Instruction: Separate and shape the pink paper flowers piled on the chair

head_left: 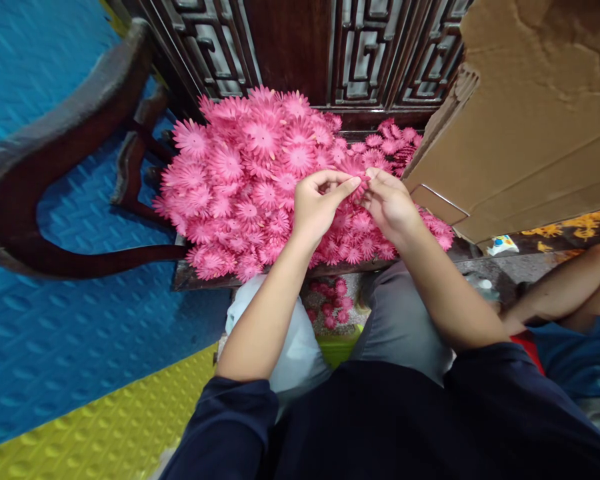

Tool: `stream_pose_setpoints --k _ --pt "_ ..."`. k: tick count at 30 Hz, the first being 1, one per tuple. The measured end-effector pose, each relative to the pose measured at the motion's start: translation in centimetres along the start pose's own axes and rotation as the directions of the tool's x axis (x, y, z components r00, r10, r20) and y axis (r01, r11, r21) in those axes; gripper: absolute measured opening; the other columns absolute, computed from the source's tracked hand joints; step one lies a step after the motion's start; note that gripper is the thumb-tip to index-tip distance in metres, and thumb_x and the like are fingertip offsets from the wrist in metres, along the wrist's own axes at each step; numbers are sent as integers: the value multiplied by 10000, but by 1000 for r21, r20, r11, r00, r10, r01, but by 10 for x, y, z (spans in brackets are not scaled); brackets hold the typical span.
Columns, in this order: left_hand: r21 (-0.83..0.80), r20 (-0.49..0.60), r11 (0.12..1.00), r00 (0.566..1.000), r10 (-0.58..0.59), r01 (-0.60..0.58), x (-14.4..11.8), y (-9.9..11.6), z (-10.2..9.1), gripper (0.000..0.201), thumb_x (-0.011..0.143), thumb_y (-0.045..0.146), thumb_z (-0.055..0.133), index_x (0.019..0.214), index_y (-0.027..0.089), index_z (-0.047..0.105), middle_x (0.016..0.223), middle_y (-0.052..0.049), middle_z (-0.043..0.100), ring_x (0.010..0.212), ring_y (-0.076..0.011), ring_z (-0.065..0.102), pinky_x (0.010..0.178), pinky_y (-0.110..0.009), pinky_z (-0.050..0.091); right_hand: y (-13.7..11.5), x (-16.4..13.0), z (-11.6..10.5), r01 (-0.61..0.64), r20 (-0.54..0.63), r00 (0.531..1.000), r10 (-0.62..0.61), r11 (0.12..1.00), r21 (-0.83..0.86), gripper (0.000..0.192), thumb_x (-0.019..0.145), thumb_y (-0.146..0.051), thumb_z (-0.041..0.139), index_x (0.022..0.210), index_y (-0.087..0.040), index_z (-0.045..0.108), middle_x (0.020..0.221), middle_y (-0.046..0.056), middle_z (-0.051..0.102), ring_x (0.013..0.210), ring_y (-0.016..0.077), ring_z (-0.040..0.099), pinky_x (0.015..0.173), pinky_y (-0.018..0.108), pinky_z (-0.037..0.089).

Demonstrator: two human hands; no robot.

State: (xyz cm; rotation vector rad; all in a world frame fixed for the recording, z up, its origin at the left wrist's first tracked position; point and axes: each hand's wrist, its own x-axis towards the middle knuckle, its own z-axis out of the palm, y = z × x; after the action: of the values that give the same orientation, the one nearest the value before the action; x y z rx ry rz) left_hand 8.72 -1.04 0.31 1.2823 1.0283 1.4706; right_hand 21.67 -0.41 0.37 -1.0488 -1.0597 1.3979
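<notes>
A large heap of pink artificial flower heads (263, 137) covers the dark wooden bench seat (180, 277) before me. Above the right part of the heap, my left hand (323, 197) and my right hand (387, 200) meet at the fingertips. Both hands are closed in a pinch on a small pink flower piece (364, 179) between them. Fingers cover most of that piece, so its exact shape is hidden. Smaller pink flower heads (393, 140) lie behind my right hand.
A cardboard sheet (530, 133) stands at the right, beside the heap. The bench's curved armrest (55, 160) is at the left, over blue matting (10, 333). Loose pink flowers (337, 303) lie on the floor between my knees. Another person's arm (565, 287) is at the right.
</notes>
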Motion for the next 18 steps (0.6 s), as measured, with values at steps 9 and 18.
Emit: stream_pose_setpoints --k 9,18 --pt "159 -122 987 991 55 -35 1 -1 -2 135 693 195 722 623 198 606 524 56 429 499 -69 381 504 -221 333 -9 -11 11 130 -3 991 -132 982 -140 253 695 -457 672 757 -235 568 741 -25 547 684 91 529 695 258 448" --pt "296 -61 948 988 144 -120 -1 1 -4 122 692 171 688 611 186 598 561 47 460 549 -73 416 550 -227 349 -5 -8 9 83 -50 995 -91 988 -133 158 694 -339 676 667 -201 604 676 -35 572 607 62 508 626 226 419"
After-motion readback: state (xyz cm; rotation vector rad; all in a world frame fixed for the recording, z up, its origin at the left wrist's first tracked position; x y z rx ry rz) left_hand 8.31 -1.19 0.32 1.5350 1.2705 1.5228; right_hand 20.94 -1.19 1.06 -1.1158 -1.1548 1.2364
